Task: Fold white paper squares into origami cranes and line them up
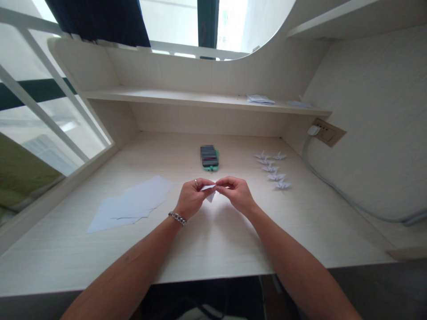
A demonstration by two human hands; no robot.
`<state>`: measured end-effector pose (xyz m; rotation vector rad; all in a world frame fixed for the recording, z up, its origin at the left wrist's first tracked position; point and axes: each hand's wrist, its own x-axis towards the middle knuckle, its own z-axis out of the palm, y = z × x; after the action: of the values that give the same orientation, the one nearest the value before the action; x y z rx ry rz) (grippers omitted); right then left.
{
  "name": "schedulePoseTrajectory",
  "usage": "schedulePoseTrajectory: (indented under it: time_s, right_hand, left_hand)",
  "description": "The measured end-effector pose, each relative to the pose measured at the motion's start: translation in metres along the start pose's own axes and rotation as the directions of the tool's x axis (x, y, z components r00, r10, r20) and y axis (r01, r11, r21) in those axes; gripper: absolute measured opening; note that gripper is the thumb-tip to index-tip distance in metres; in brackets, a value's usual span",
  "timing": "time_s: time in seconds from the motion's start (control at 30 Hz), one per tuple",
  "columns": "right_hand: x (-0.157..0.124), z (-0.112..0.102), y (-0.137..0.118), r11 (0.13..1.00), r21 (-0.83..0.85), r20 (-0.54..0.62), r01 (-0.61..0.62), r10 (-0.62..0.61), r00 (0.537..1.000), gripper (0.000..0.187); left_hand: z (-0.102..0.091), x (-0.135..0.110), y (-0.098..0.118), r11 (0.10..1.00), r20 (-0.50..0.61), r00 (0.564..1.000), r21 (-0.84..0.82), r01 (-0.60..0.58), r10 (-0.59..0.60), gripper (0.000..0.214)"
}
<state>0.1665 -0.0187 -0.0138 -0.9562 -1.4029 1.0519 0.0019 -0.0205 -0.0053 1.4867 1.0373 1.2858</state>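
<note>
A small piece of folded white paper [210, 197] is held just above the desk, between both hands. My left hand [193, 195], with a ring on one finger and a chain bracelet at the wrist, pinches it from the left side. From the right, the thumb and forefinger of my right hand [236, 192] pinch its upper corner, close to the left fingertips. Part of the paper is hidden behind the fingers. Several folded paper cranes [276, 177] stand in a group to the right of my right hand. Loose sheets of white paper [133, 200] overlap on the left.
Behind my hands a phone [209, 156] rests on a green stand on the desk [213, 249]. More paper [260, 99] lies on the shelf [187, 98]. A cable [320, 175] runs from the wall socket [329, 132] down the right side.
</note>
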Motion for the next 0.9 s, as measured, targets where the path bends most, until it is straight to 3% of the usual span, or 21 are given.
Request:
schedulePoseTrajectory:
  time_s: [0.13, 0.33, 0.47, 0.57, 0.7, 0.9]
  right_hand:
    - [0.0019, -0.0004, 0.0046, 0.999, -0.033, 0.033, -0.015, 0.016, 0.999, 0.024]
    - [0.0026, 0.0041, 0.0072, 0.996, 0.03, 0.003, -0.085, 0.085, 0.996, 0.028]
    - [0.0008, 0.0069, 0.0059, 0.993, 0.036, 0.048, -0.11, 0.108, 0.993, 0.03]
    - [0.0012, 0.006, 0.0065, 0.987, 0.059, 0.051, -0.148, 0.145, 0.988, 0.032]
    - [0.0035, 0.0037, 0.0062, 0.975, 0.118, -0.001, -0.189, 0.191, 0.982, 0.036]
    - [0.0037, 0.0033, 0.001, 0.961, 0.18, -0.028, -0.208, 0.216, 0.976, 0.036]
  left_hand:
    - [0.001, 0.0007, 0.0019, 0.999, 0.051, 0.998, -0.032, 0.036, -0.035, 0.033]
    - [0.0024, 0.0025, 0.0015, 0.995, 0.009, 0.998, -0.068, 0.068, -0.067, 0.037]
    - [0.0023, 0.0017, 0.0018, 0.995, 0.022, 0.996, -0.054, 0.085, -0.084, 0.037]
    - [0.0021, 0.0013, 0.0013, 0.979, 0.06, 0.991, -0.159, 0.131, -0.123, 0.037]
    - [0.0004, 0.0024, -0.0012, 0.891, 0.125, 0.971, -0.387, 0.237, -0.204, 0.038]
    - [-0.0019, 0.0044, -0.0057, 0.882, 0.129, 0.97, -0.404, 0.242, -0.207, 0.033]
